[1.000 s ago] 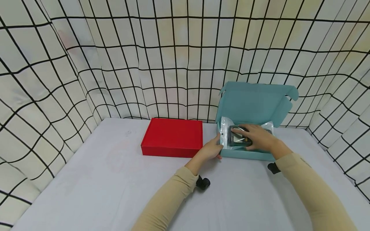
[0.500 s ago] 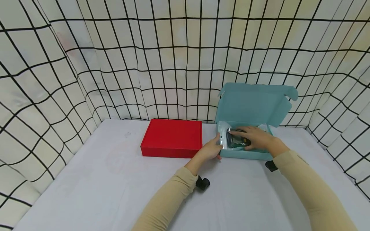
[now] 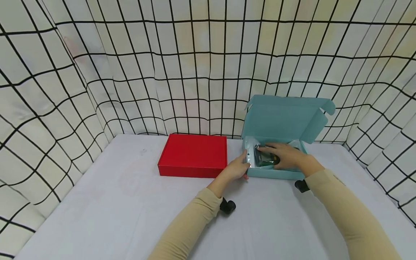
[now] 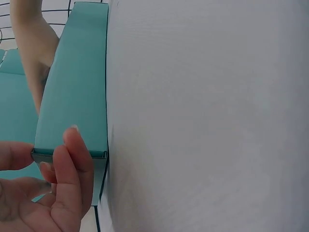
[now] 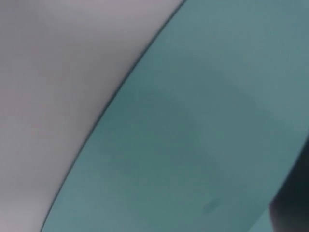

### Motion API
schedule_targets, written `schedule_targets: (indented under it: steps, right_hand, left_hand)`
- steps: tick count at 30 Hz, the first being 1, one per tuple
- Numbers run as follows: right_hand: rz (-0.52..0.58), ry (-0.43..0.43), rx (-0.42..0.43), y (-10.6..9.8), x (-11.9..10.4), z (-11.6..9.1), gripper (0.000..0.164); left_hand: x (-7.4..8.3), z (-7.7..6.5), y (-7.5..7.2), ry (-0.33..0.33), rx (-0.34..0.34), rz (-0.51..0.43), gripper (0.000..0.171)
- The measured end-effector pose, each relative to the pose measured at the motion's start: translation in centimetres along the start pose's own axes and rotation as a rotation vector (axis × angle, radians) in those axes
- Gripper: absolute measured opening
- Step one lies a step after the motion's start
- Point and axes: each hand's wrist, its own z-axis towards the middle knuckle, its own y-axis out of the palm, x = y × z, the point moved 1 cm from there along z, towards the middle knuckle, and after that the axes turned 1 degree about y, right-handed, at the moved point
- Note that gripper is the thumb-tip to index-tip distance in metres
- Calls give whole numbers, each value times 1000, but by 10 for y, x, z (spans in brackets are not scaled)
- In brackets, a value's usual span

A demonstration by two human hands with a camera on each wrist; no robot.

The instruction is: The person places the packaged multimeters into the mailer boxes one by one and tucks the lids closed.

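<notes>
A teal cardboard box (image 3: pixel 273 174) stands at the right with its lid raised. Inside it lies a dark, rounded device (image 3: pixel 264 158) in a clear plastic bag (image 3: pixel 251 151); its exact kind cannot be made out. My right hand (image 3: pixel 287 156) reaches in from above and grips the dark device, fingers across its top and thumb at the near side. My left hand (image 3: pixel 235 168) holds the box's left front corner. In the left wrist view, the left hand (image 4: pixel 63 188) has its thumb on the rim and fingers around the corner. The right wrist view is filled mostly by the box's teal wall (image 5: pixel 183 125).
A closed red box (image 3: pixel 195 155) sits left of the teal box, close to the left wrist. Both stand on a white-covered table (image 3: pixel 113 209). Behind rises a white wall with a black grid (image 3: pixel 182 77). The raised teal lid (image 3: pixel 279 117) stands before that wall.
My right hand has lowered the bagged device deeper into the teal box, and the bag's edges sit lower. The left hand stays at the corner. Over the last half second little has moved.
</notes>
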Motion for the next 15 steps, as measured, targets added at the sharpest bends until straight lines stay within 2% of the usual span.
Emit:
schedule_targets:
  steps: [5,15]
  right_hand:
    - [65,53,-48,-2,-6,0,74]
    - [60,19,-68,1,-4,-3,76]
  left_hand:
    - [0,2,0,1,7,10,64]
    - [2,0,0,-3,4,22,63]
